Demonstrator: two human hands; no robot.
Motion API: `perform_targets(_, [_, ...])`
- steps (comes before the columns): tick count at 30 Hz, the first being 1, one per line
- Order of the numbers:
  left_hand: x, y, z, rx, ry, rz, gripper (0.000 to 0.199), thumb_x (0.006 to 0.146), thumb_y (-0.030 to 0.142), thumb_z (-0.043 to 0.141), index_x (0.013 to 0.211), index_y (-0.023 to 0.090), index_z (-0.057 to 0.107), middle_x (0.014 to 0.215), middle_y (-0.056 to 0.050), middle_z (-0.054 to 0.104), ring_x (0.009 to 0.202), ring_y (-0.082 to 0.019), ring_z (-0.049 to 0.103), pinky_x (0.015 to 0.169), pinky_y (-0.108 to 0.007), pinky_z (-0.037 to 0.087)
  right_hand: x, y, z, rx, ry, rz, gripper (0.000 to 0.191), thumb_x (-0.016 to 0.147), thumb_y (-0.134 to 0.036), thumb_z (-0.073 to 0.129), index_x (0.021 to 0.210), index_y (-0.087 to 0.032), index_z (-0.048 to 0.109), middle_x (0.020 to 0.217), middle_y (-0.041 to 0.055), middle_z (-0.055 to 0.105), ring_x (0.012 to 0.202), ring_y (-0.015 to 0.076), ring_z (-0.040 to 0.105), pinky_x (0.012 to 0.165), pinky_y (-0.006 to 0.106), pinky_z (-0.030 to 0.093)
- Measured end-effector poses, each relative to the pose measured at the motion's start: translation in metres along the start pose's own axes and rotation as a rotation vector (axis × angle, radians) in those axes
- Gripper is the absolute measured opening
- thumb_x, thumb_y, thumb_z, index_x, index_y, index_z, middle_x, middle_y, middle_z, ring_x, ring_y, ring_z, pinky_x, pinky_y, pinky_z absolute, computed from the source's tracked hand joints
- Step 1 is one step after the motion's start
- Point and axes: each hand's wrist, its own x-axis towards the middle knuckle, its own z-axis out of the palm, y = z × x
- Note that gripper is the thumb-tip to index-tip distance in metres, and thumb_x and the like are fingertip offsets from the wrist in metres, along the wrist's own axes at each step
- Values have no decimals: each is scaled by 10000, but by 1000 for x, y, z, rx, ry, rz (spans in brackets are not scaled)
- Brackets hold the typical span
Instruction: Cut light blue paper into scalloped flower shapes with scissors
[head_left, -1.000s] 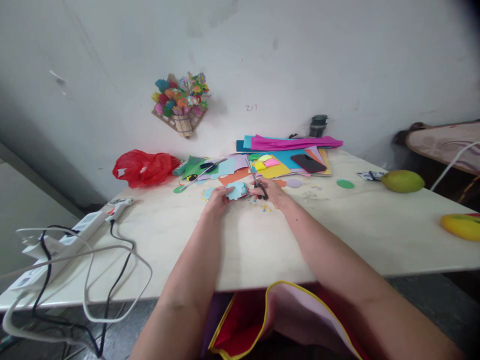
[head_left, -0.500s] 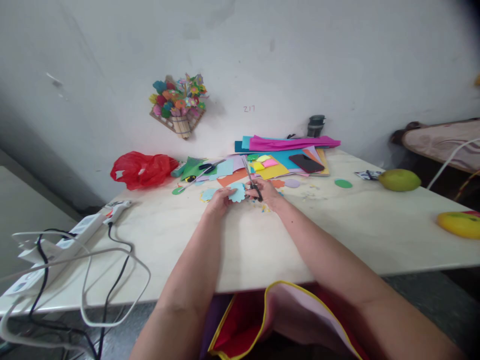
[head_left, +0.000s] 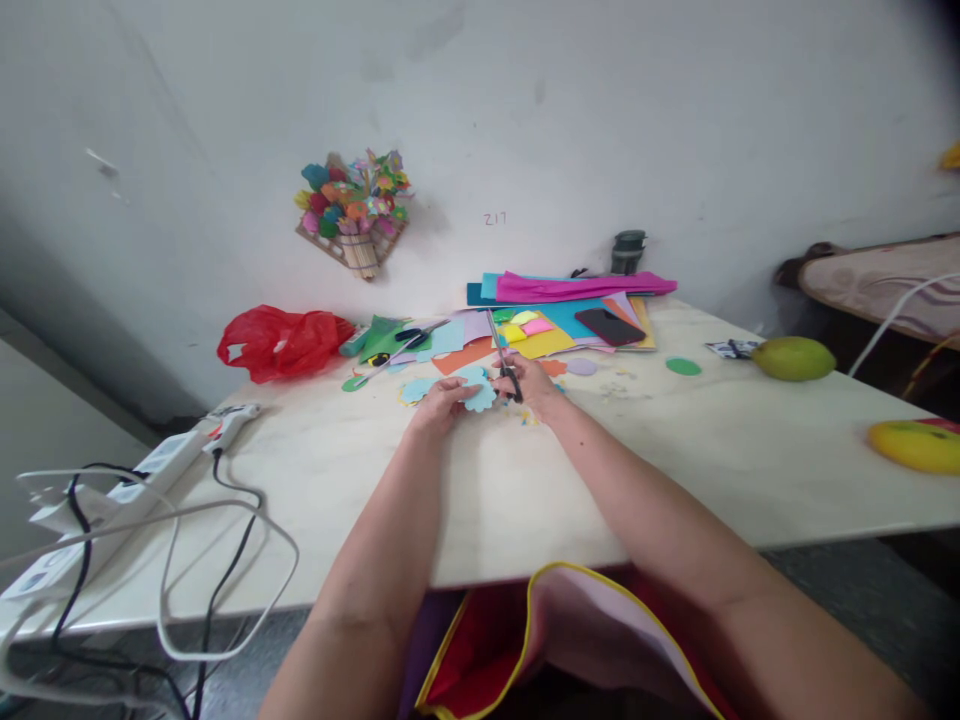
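Between the thumb and fingers of my left hand is a light blue paper flower with a scalloped edge. My right hand is closed round the black handles of a pair of scissors, whose blades point away from me toward the wall. The scissors are just right of the flower; whether they touch it I cannot tell. Another light blue paper piece lies on the table behind my left hand. Small paper scraps are scattered beneath my right hand.
Behind my hands lie coloured sheets, a phone and a second pair of scissors. A red plastic bag sits at back left, a power strip with cables at left. At right are a green mango and a yellow one.
The light blue flower has shifted slightly right and looks turned a little in my left hand. My right hand keeps the scissors in nearly the same place. The whole view has moved slightly.
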Motion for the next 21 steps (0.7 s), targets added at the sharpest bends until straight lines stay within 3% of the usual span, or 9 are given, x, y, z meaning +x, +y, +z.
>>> perform_targets(6, [-1,2,1,-21,52,53,236,500,206,823,576,133,612,539,-18,603,492,-117,544,507,-252,389,-1,-2,-1,7,2,19,463,472,-302,772,852,-173,543,553,-53,566,455,97,516,446,221,376])
perform_targets(14, [0,5,-3,-78,102,111,252,513,235,824,603,130,613,566,-9,602,529,-110,552,549,-244,445,3,7,-6,-33,-24,46,447,514,-312,758,884,-170,552,573,-18,603,461,110,541,360,180,247])
perform_targets(21, [-1,5,2,-87,123,100,295,480,265,837,610,135,608,598,-5,621,545,-118,579,557,-249,465,2,8,1,18,-51,69,496,460,-294,809,877,-168,571,562,-23,610,466,113,550,383,184,302])
